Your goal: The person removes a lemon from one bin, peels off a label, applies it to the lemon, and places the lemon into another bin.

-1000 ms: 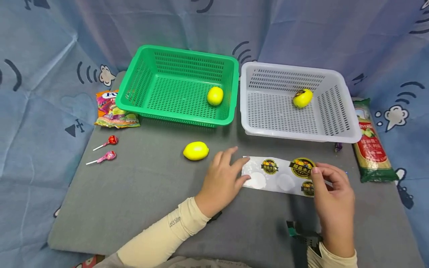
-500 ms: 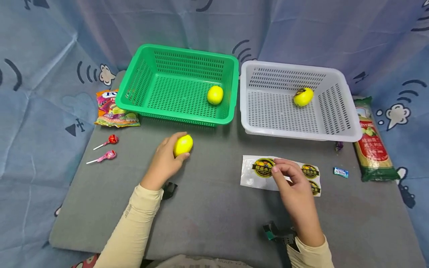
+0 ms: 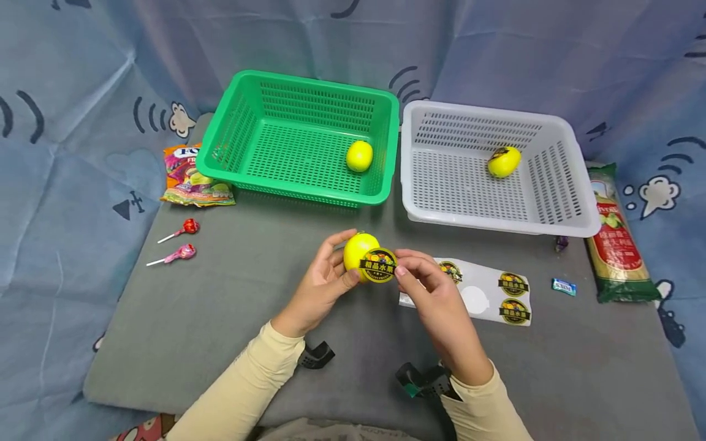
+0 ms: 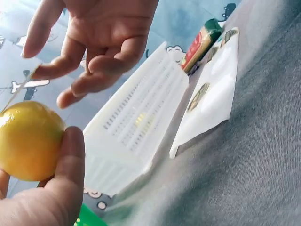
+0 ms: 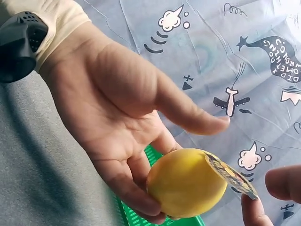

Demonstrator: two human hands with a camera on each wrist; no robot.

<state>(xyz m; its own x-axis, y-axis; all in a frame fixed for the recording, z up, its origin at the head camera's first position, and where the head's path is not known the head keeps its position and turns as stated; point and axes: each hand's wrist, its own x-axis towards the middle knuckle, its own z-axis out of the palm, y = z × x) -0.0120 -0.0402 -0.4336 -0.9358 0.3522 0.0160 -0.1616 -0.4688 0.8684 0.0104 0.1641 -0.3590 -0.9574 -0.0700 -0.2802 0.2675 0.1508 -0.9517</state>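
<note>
My left hand (image 3: pixel 315 293) grips a yellow lemon (image 3: pixel 358 250) between thumb and fingers, held up over the grey table. A round black-and-gold fruit sticker (image 3: pixel 379 265) is pinched by its edge between my right thumb and forefinger, in front of the lemon in the head view. In the right wrist view, one edge of the sticker (image 5: pixel 230 174) meets the lemon's skin while the rest stands away from it. The right hand (image 3: pixel 441 306) is beside the lemon, its wrist close to the sticker sheet (image 3: pixel 485 275), which has several stickers and a bare round spot.
A green basket (image 3: pixel 298 195) holds one lemon (image 3: pixel 360 156); the white basket (image 3: pixel 496 225) holds a lemon with a dark label (image 3: pixel 504 162). Candy bag (image 3: pixel 193 177) and two lollipops (image 3: pixel 184 251) lie left. Red-and-gold packet (image 3: pixel 620 245) and small wrapped candy (image 3: pixel 564 286) lie right.
My left hand went left, picked up the lemon from the table and brought it back to the middle. My right hand moved left from the sheet with the sticker, up to the lemon.
</note>
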